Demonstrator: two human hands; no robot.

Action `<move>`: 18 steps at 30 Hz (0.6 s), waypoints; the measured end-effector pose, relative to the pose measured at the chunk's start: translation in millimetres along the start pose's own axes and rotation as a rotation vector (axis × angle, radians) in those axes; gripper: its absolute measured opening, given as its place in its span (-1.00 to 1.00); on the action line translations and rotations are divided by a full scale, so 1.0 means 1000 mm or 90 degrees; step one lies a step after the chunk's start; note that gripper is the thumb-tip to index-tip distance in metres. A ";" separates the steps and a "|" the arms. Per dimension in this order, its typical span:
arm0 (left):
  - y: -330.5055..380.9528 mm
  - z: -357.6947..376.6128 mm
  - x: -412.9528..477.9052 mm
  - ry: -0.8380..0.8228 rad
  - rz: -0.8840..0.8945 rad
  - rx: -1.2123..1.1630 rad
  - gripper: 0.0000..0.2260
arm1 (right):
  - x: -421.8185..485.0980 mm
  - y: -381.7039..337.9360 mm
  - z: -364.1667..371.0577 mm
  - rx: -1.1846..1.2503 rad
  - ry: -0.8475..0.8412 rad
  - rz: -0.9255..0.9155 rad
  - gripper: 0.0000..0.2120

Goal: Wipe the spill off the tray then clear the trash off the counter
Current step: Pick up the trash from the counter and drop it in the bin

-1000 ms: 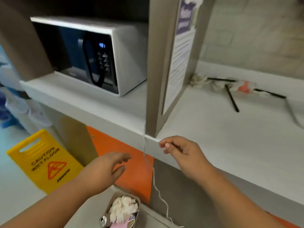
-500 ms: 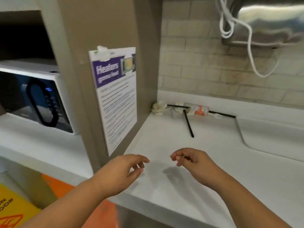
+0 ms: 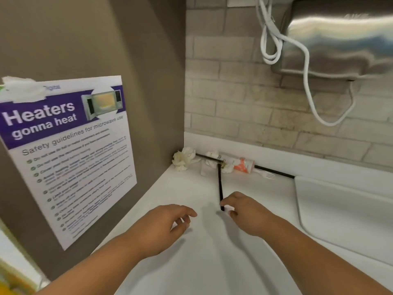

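As right grip (image 3: 244, 213) pinches scrap (image 3: 228, 208), it touches straw (image 3: 219, 184).

Shared self-service kitchenette, by the look of it: a taped-up poster (image 3: 68, 150) reads "Heaters gonna heat, safety guidelines for microwave use". A white counter (image 3: 191, 262) runs under a pale brick-tile wall (image 3: 244, 99), a steel wall unit (image 3: 340, 39) hangs above, and diners' litter sits at the back: crumpled napkins (image 3: 184, 158), black straw (image 3: 220, 184), plastic fork (image 3: 266, 174).
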State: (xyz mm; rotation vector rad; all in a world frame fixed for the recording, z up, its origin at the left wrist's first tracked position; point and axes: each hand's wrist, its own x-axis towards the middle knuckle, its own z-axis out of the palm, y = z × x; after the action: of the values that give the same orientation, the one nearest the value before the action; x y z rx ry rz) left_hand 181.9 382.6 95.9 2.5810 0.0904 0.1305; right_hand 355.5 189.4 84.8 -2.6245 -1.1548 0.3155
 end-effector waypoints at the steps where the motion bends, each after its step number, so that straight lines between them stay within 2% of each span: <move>1: 0.001 0.001 0.005 -0.007 0.000 0.004 -0.77 | 0.009 0.006 0.002 -0.047 -0.014 -0.008 -0.57; 3: 0.001 0.001 0.016 -0.014 0.000 0.008 -0.77 | 0.025 0.015 0.004 -0.165 -0.040 -0.013 -0.39; 5: 0.001 0.000 0.026 -0.022 0.001 0.010 -0.78 | 0.036 0.019 0.005 -0.288 -0.034 -0.027 -0.30; 7: 0.000 -0.001 0.036 -0.033 0.004 0.015 -0.78 | 0.046 0.023 0.007 -0.355 -0.028 -0.071 -0.33; 10: -0.003 0.000 0.050 -0.039 0.007 0.022 -0.78 | 0.058 0.031 0.015 -0.377 -0.026 -0.143 -0.49; 14: -0.011 0.009 0.068 -0.034 0.008 0.046 -0.75 | 0.065 0.037 0.021 -0.271 -0.005 -0.245 -0.64; 16: -0.015 0.015 0.077 -0.003 0.023 0.061 -0.67 | 0.062 0.031 0.020 -0.150 0.089 -0.312 -0.73; 18: -0.017 0.018 0.087 0.045 0.022 0.048 -0.57 | 0.054 0.019 0.016 0.017 0.196 -0.327 -0.78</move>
State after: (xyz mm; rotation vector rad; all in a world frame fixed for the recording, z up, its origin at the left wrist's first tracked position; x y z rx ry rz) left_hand 269.3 394.9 78.0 2.6538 0.0773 0.2346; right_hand 399.3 219.5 58.9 -2.1453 -1.6210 -0.1672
